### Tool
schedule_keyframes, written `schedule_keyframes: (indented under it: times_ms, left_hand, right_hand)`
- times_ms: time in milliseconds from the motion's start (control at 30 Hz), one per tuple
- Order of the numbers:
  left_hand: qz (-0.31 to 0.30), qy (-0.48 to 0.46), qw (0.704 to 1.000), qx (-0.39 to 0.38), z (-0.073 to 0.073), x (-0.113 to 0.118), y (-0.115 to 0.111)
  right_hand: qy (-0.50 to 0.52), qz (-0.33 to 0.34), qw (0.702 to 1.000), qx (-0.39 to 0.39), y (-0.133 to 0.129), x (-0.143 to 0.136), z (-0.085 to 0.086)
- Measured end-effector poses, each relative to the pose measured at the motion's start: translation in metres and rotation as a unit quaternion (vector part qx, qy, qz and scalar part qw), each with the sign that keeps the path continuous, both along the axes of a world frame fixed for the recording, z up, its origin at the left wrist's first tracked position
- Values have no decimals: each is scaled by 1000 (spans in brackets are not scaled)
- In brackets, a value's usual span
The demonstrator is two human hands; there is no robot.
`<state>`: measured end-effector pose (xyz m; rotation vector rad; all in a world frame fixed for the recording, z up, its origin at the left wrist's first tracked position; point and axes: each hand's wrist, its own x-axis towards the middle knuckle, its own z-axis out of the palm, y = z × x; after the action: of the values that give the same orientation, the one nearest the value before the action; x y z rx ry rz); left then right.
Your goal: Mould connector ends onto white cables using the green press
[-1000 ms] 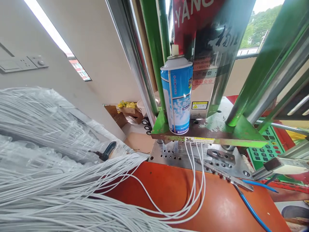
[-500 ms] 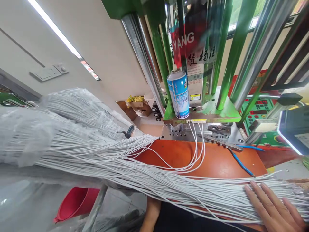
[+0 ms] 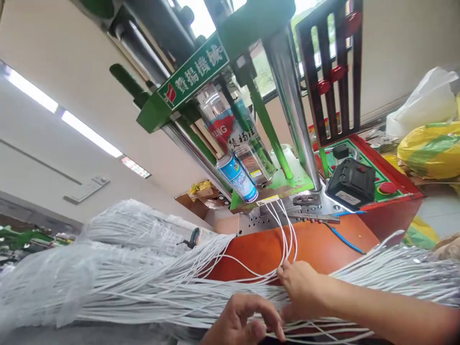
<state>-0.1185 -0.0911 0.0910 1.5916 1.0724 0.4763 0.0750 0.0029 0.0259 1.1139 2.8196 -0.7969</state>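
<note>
My right hand (image 3: 302,287) reaches in from the right, its thumb and fingertips closed around a few white cables (image 3: 285,239). These cables loop down from the metal mold under the green plate (image 3: 294,189) of a press. Below and to the left, my left hand (image 3: 244,321) hovers over or rests on the thick bundle of white cables (image 3: 168,292); which of the two I cannot tell. Its index finger is bent and apart from the thumb, with nothing visible between them. A blue and white spray can (image 3: 237,179) leans in view on the green plate.
An orange work surface (image 3: 323,247) lies before the press. Plastic film (image 3: 72,278) wraps the cables at left. To the right stand a control panel (image 3: 386,177), a black box (image 3: 350,184) and a yellow bag (image 3: 431,151). A blue cable (image 3: 345,239) lies near the mold.
My right hand has left the bundle's right end and gripped the looped cables by the press. My left hand has come up into view. The camera view has tilted and turned right.
</note>
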Motion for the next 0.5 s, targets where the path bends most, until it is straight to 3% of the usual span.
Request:
schedule_keyframes:
  times_ms: [67,133,200,300,333,400,500]
  left_hand:
    - [14,-1,995,98,16,30,42]
    - [-29,58,983,169,9,63,90]
    - [-101,139,953,250,-15,92,138]
    - [-218,288,862,355,-62,107,183]
    - [-245,338,827,378,-74,100,189]
    - [-247,422,776,399,-91,63,190]
    - [-189,515,747,376,-92,-23,175]
  right_hand:
    - [23,36,999,-18,1,-13,-9]
    - [57,61,996,-29,7,-11,-20]
    - [83,86,992,-42,16,-2,-28]
    - [92,119,986,-73,30,6,-31]
    - [91,124,985,-83,34,5,-30]
    - [88,117,985,-96,43,-1,-28]
    - [90,82,987,-103,49,-11,-27]
